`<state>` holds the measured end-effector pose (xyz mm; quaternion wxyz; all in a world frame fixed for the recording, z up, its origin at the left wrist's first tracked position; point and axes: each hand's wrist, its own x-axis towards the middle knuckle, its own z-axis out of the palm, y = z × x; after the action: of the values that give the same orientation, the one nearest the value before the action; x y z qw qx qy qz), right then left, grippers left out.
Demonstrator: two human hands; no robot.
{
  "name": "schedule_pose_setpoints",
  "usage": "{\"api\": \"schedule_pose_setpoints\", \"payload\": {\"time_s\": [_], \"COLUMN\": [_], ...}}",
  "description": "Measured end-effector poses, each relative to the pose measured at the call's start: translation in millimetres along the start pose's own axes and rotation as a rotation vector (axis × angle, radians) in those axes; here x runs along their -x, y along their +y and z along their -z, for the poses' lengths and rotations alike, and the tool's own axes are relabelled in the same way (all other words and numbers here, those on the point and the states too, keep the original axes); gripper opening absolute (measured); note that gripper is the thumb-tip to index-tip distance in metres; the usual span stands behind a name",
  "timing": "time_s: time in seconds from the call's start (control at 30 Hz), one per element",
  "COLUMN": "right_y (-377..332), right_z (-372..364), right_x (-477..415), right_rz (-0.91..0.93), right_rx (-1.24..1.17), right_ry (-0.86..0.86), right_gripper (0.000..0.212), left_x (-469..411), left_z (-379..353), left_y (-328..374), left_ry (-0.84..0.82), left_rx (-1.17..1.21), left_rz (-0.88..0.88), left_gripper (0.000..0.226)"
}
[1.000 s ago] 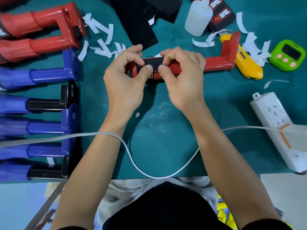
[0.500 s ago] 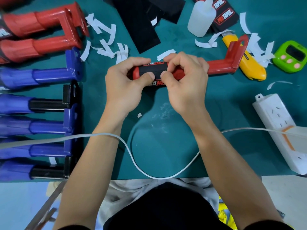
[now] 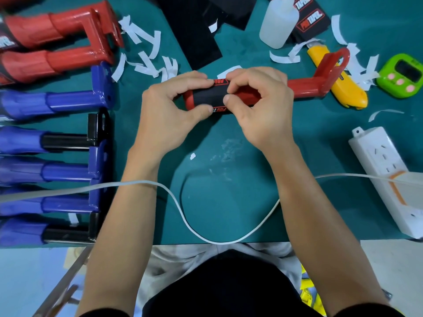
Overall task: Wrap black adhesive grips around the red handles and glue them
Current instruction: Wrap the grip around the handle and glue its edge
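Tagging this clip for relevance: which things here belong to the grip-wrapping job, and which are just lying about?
On the job: red handle, held by left hand; black grip, pinched onto it by right hand; glue bottle; spare black sheets.
Lying about: yellow utility knife; green timer; power strip; white cable; blue handles.

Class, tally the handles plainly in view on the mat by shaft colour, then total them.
Red handle: 3
Blue handle: 3
Black handle: 2
Total: 8
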<state>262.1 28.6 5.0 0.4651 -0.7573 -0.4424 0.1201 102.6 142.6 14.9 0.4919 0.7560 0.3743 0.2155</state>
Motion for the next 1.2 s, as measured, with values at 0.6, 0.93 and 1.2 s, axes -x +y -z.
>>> {"api": "schedule_pose_setpoints", "payload": {"time_s": [0.6,0.93,1.2], "right_y": [2,0,-2], "right_z": [-3,-7,-14], "right_x": [2,8,10], "right_rz": [0.094,0.09,0.05], "right_rx": [-0.085,-0.171,-0.18], "right_ry": [-0.061,0.014,0.109], "right_gripper": [0.011,0.015,0.016], "left_x": [3,3,5], "left_z": [-37,-38,-39], "left_y": [-2,-11,-5], "left_ry": [0.068,0.088,0.094], "left_rx": [-0.215,-0.105,-0.085], "left_rz": [-0.148,-0.17,-0.159], "left_gripper": [0.058,0.05,0.044]}}
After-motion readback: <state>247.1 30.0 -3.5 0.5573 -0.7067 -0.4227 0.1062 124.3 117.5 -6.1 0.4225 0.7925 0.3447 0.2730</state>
